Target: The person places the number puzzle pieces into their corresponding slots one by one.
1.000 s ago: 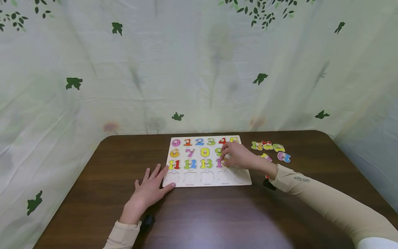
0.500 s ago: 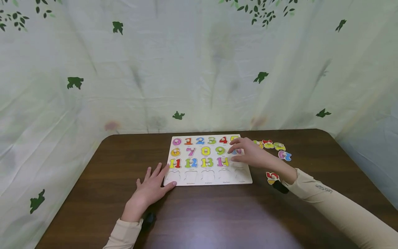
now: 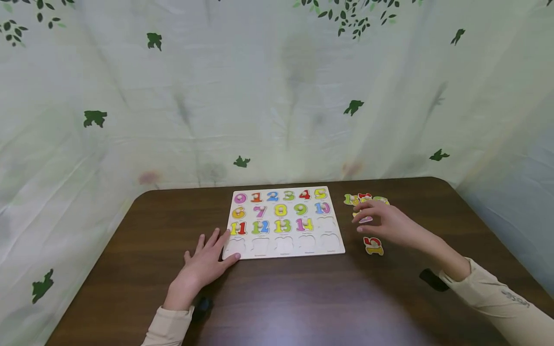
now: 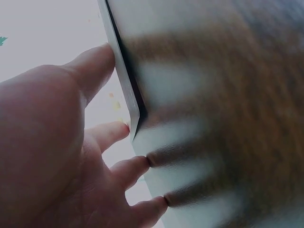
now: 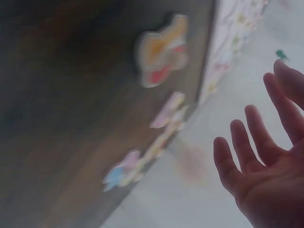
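Note:
A white number puzzle board (image 3: pixel 340 242) lies on the table, with knobbed number pieces 0 to 14 in it. Bare outlined recesses show at the right end of the third row and along the bottom row. My left hand (image 3: pixel 201 269) rests with spread fingers at the board's lower left; its thumb touches the board edge (image 4: pixel 124 80) in the left wrist view. My right hand (image 3: pixel 389 223), holding nothing, hovers right of the board with fingers loosely bent. Just below it lies a red and yellow 15 piece (image 3: pixel 373 246). Behind it, partly hidden, are several loose pieces (image 3: pixel 351 199).
The dark wooden table (image 3: pixel 277 298) reaches back to a pale leaf-patterned curtain (image 3: pixel 281 96). A small black device (image 3: pixel 434 279) sits under the right wrist. In the right wrist view, a blue and pink piece (image 5: pixel 121 171) lies near other loose pieces.
My right hand has moved from over the board's right side, by the 14 piece, rightward to above the loose pieces. The 15 piece is now fully uncovered. My left hand stays put.

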`<state>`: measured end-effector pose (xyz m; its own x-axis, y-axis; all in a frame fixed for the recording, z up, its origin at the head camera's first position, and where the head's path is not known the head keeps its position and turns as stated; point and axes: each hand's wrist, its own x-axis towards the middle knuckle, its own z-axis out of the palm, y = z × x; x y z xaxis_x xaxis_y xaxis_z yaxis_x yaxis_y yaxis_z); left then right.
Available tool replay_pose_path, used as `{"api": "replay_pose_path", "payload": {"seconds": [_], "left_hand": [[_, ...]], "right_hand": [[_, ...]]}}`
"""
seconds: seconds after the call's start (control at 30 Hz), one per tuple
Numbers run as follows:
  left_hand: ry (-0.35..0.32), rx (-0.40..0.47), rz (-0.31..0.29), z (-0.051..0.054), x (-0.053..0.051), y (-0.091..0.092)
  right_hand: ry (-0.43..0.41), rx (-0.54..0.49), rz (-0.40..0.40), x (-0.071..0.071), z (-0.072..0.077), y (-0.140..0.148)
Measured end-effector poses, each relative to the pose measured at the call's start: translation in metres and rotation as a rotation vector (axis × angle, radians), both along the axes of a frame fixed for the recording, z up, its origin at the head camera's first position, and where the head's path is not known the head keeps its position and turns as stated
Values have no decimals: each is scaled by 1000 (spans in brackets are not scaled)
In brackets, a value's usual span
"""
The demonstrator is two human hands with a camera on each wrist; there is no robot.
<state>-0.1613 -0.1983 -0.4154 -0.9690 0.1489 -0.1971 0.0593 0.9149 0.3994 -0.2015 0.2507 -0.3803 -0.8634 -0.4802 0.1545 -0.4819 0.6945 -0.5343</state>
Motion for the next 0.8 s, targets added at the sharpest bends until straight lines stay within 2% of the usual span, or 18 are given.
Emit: {"api": "replay_pose_path", "payload": {"seconds": [0.13,0.33,0.5,0.67,0.8], "left_hand": [[-4,1,5,1,1,-2],[-7,4,5,-5,1,-6],[2,1,5,-6,0,-6],[0,-1,2,-5,0,-5],[0,1,-3,-5,-1,-3]], "right_hand": [[-5,52,-36,7,-9,16],[21,43,46,10,-24,36],[1,58,120,6,-34,44],[-22,78,130,3,-39,46],[17,92,113,4,-39,46]]}}
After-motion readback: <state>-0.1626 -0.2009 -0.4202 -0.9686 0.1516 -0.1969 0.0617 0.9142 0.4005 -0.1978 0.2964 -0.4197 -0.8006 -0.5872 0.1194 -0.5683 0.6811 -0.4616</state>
